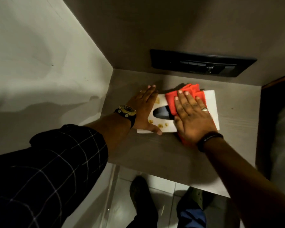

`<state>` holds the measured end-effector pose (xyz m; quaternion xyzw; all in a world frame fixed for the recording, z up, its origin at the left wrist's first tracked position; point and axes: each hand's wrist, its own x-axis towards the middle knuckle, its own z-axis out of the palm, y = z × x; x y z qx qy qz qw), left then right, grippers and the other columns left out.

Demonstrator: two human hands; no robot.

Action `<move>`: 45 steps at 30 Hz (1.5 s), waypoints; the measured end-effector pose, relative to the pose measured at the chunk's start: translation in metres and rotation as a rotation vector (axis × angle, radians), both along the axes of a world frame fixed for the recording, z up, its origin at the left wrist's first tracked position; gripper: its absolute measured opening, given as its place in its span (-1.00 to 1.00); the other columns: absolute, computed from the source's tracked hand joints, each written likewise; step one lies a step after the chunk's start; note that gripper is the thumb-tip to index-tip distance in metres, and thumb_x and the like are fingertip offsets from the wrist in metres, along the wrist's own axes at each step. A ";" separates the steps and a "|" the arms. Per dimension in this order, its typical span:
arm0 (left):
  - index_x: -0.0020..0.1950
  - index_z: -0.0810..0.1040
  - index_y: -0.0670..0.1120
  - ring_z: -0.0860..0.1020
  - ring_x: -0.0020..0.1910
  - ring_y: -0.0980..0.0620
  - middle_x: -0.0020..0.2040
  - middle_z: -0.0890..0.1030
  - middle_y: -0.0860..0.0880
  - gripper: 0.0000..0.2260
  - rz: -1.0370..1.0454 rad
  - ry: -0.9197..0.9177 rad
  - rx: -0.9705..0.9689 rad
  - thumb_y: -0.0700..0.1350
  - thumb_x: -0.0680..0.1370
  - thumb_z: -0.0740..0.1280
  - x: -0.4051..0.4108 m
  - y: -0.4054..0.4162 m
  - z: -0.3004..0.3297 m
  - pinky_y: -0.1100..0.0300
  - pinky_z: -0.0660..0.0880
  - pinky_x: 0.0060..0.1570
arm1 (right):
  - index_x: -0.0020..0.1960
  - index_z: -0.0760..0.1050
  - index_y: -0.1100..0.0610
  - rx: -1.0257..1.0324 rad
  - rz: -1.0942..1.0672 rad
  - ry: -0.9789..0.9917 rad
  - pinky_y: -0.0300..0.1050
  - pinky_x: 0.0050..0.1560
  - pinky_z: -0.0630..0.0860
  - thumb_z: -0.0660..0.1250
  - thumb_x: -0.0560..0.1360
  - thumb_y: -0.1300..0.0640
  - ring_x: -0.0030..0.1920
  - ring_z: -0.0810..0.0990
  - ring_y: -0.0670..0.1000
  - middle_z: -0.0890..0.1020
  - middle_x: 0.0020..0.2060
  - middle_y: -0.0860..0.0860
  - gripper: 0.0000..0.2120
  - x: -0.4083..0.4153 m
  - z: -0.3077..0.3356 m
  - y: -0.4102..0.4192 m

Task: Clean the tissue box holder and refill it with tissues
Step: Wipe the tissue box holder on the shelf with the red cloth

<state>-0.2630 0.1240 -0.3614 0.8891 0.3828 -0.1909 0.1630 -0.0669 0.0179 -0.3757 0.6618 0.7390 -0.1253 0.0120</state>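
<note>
A white tissue box holder (211, 104) lies flat on the grey counter (163, 150), its dark oval slot (161, 112) facing up. Yellowish stains (162, 125) mark its top near the front edge and the left end. My left hand (144, 109) rests on the holder's left end with straight fingers, thumb along the front edge. My right hand (192, 116) presses a folded red cloth (171, 99) flat onto the holder's top, fingers spread. No tissues are in view.
A black panel (202, 63) is set in the back wall just behind the holder. A pale wall (40, 63) closes the left side. Below the counter edge lie floor tiles (163, 186) and my feet.
</note>
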 end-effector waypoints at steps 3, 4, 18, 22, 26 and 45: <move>0.54 -0.22 -0.14 -0.21 0.54 -0.08 0.57 -0.23 -0.13 0.30 -0.003 0.005 0.000 0.58 0.10 0.28 0.000 0.000 -0.001 0.12 -0.30 0.38 | 0.54 0.06 0.20 0.033 -0.210 -0.008 0.10 0.52 -0.11 -0.09 0.54 -0.09 0.55 0.02 0.15 0.10 0.55 0.16 -0.36 0.004 -0.001 0.000; 0.54 -0.23 -0.15 -0.21 0.54 -0.09 0.57 -0.24 -0.13 0.30 -0.006 0.004 0.003 0.57 0.11 0.28 0.000 0.000 -0.001 0.12 -0.31 0.38 | 0.55 0.05 0.21 0.041 -0.313 -0.019 0.11 0.52 -0.11 -0.08 0.54 -0.07 0.55 0.01 0.16 0.08 0.55 0.18 -0.36 -0.002 -0.002 0.000; 0.54 -0.21 -0.13 -0.21 0.54 -0.09 0.57 -0.22 -0.14 0.29 -0.018 -0.040 -0.020 0.57 0.12 0.30 -0.003 0.003 -0.001 0.11 -0.28 0.39 | 0.53 0.11 0.22 0.134 -0.333 0.355 0.09 0.53 -0.06 -0.07 0.54 -0.05 0.55 0.02 0.18 0.09 0.54 0.19 -0.37 -0.013 0.016 0.004; 0.52 -0.30 -0.15 -0.28 0.52 -0.09 0.55 -0.29 -0.14 0.32 -0.018 -0.027 -0.035 0.54 0.12 0.34 -0.002 0.001 0.003 0.05 -0.32 0.43 | 0.54 0.10 0.23 0.156 -0.500 0.223 0.18 0.51 0.03 -0.06 0.56 -0.05 0.54 0.00 0.24 0.08 0.54 0.21 -0.38 0.042 0.004 0.009; 0.52 -0.27 -0.19 -0.31 0.51 -0.08 0.52 -0.30 -0.12 0.27 -0.045 -0.222 0.037 0.53 0.18 0.29 0.018 -0.030 0.010 0.01 -0.33 0.46 | 0.56 -0.02 0.17 0.133 -0.517 0.166 0.22 0.50 0.01 -0.05 0.59 -0.04 0.55 -0.04 0.23 0.00 0.56 0.18 -0.40 0.047 -0.016 0.009; 0.53 0.11 -0.22 0.03 0.54 -0.17 0.55 0.11 -0.20 -0.39 0.005 -0.277 0.302 0.02 0.51 0.01 0.044 -0.057 -0.011 -0.15 0.06 0.47 | 0.56 -0.17 0.11 0.037 -0.745 0.148 0.29 0.49 -0.08 -0.12 0.61 -0.11 0.55 -0.11 0.21 -0.11 0.57 0.15 -0.40 0.039 -0.015 -0.010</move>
